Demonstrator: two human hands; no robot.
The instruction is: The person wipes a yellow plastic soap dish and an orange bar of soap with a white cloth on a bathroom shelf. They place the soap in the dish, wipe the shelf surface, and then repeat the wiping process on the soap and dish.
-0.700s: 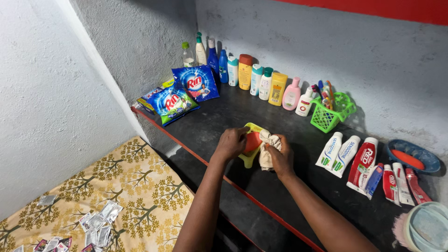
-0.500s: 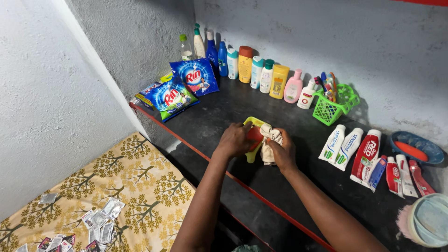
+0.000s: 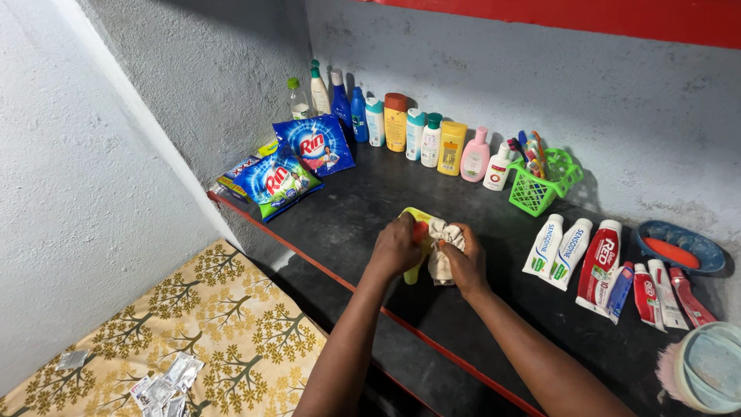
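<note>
The left hand grips a yellow soap dish holding an orange soap; the right hand is closed on a crumpled pale cloth pressed against it, mid-surface. Toothpaste tubes lie at 3 o'clock, a green basket at 1, bottles at 12.

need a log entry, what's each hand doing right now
Left hand: closed on the yellow soap dish.
Right hand: closed on the crumpled cloth.
</note>
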